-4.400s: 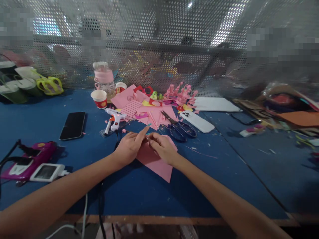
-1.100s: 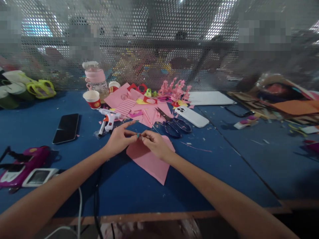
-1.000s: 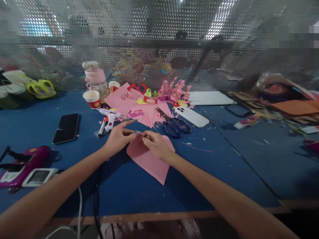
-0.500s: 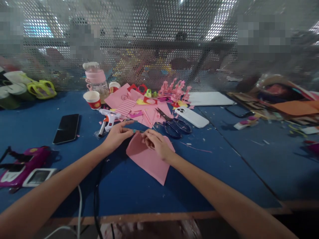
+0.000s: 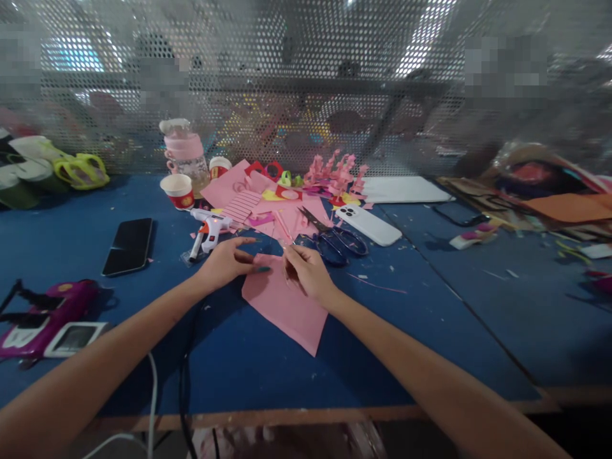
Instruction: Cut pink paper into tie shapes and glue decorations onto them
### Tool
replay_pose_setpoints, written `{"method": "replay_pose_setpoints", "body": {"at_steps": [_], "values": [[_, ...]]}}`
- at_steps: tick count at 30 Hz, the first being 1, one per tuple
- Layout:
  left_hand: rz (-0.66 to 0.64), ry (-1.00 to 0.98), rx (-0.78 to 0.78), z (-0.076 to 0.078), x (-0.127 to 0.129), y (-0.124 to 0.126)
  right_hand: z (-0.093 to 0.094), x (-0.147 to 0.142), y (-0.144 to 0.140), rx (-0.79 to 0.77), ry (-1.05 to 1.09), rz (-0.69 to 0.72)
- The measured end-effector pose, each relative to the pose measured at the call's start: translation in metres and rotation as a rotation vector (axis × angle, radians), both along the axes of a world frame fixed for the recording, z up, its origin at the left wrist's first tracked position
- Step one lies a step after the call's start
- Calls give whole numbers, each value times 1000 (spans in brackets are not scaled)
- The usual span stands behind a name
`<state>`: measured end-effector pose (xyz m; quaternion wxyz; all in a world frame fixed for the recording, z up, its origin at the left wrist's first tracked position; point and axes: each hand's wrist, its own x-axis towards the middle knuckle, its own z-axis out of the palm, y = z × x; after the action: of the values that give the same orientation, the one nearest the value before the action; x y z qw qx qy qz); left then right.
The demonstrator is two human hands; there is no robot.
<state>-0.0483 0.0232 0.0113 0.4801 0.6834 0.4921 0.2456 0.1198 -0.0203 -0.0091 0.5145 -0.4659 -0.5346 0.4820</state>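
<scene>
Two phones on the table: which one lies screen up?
The black phone, left of the glue gun: dark screen showing. The white phone by the scissors shows its camera back.

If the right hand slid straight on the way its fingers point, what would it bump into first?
Probably the pile of pink paper cutouts just beyond the right hand, whose fingertips point up and slightly left. The scissors lie just right of that line; depth is hard to judge.

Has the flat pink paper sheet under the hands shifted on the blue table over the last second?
No. The flat pink paper sheet keeps its place: its near corner points the same way, and it lies equally far from the black-handled scissors.
</scene>
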Motion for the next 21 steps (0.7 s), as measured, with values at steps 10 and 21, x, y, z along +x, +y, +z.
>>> {"method": "replay_pose_setpoints", "body": {"at_steps": [10,21], "values": [[-58,-7,231,4,9,-18,2,2,-4,-53,-112,209],[-152,-19,292,0,7,-17,1,3,-3,4,-158,247]]}}
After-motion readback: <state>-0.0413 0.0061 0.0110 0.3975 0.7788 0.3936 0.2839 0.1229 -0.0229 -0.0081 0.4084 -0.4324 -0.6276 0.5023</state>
